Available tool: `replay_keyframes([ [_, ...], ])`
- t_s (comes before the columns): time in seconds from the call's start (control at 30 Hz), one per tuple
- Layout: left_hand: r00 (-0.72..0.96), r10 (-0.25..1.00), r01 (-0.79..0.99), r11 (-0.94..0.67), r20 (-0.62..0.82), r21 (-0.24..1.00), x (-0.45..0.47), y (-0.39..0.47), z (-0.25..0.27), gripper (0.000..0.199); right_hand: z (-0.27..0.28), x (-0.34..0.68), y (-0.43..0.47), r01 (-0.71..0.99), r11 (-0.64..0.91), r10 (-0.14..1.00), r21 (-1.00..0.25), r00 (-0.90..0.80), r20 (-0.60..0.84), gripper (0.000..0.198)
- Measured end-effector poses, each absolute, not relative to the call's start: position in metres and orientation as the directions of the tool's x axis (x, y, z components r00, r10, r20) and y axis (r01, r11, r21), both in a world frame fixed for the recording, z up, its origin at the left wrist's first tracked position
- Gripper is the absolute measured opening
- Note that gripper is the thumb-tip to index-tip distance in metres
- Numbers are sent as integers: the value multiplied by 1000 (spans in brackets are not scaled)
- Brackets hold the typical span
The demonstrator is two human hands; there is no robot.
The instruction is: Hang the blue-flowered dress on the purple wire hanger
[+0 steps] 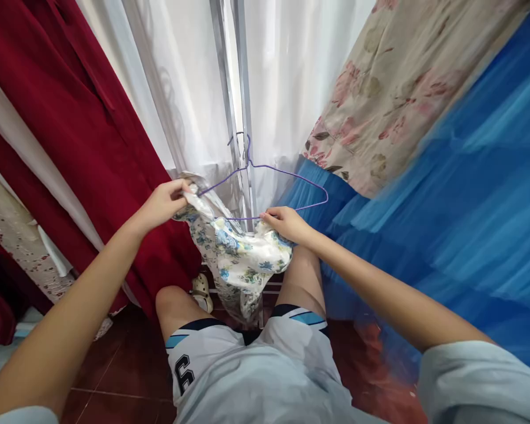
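Centre of the frame: a thin purple wire hanger (265,185) hangs by its hook on the metal pole (241,106), its long axis running left to right and tipping down slightly toward the right, hook pointing up. A floral garment (238,253), white with blue and green flowers, drapes from the hanger's left arm and bottom wire, bunched and sagging down toward the floor between the person's knees.

The left hand (165,203), left of centre, has its fingers (181,189) pinched together on the garment's upper edge right at the hanger's left end. The right hand (287,224), just right of centre, has its fingers (269,217) closed on the cloth where it meets the hanger's bottom wire.

At the bottom of the frame, the white shorts (247,371) show a dark numeral that reads like a 6 or 9 on the left leg; which one, I cannot tell. A red cloth (70,118) fills the upper left, white curtains (185,76) hang behind the pole, a flowered beige cloth (401,76) sits upper right, and blue fabric (468,206) sweeps down the right side. A pale sandal (202,291) rests on the red tiled floor (123,365).
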State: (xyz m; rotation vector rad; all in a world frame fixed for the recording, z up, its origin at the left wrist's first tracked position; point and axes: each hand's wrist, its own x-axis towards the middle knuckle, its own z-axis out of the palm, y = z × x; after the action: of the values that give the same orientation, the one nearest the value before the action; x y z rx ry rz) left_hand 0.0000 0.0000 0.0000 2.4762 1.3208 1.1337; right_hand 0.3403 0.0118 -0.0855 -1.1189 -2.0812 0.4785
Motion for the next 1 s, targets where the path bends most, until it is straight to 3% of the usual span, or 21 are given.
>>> replay_keyframes([
  [0.07, 355, 747, 615, -639, 562, 461, 24, 14, 4, 12, -89, 334, 9, 549, 571, 821, -610, -373, 433, 45],
  [0.13, 328, 721, 629, -649, 611, 428, 44, 28, -2, 18, -92, 332, 6, 532, 596, 803, -601, -376, 463, 46],
  [0.3, 131, 659, 603, -646, 740, 468, 63, 54, -30, 28, -92, 352, -4, 525, 589, 808, -614, -372, 457, 37],
  [0.43, 46, 597, 648, -628, 801, 431, 59, 48, -34, 33, -82, 388, -26, 459, 672, 741, -582, -439, 509, 72],
  [0.5, 44, 596, 688, -600, 802, 408, 56, 43, -30, 33, -76, 409, -36, 405, 725, 688, -557, -442, 575, 76],
  [0.7, 77, 682, 770, -504, 727, 392, 53, 38, -28, 32, -46, 461, -16, 623, 627, 643, -467, -76, 762, 64],
  [0.8, 108, 681, 759, -527, 724, 382, 53, 40, -33, 28, -28, 468, 23, 693, 617, 624, -373, -142, 768, 41],
  [0.87, 120, 699, 729, -544, 705, 416, 49, 43, -38, 26, -21, 469, 48, 642, 603, 730, -473, -206, 651, 22],
  [0.93, 84, 731, 622, -569, 677, 537, 40, 48, -46, 30, -22, 467, 64, 517, 509, 857, -688, -229, 462, 21],
  [1.0, -33, 777, 398, -566, 628, 721, 26, 53, -57, 38, -26, 462, 69, 353, 400, 915, -846, -211, 344, 25],
])
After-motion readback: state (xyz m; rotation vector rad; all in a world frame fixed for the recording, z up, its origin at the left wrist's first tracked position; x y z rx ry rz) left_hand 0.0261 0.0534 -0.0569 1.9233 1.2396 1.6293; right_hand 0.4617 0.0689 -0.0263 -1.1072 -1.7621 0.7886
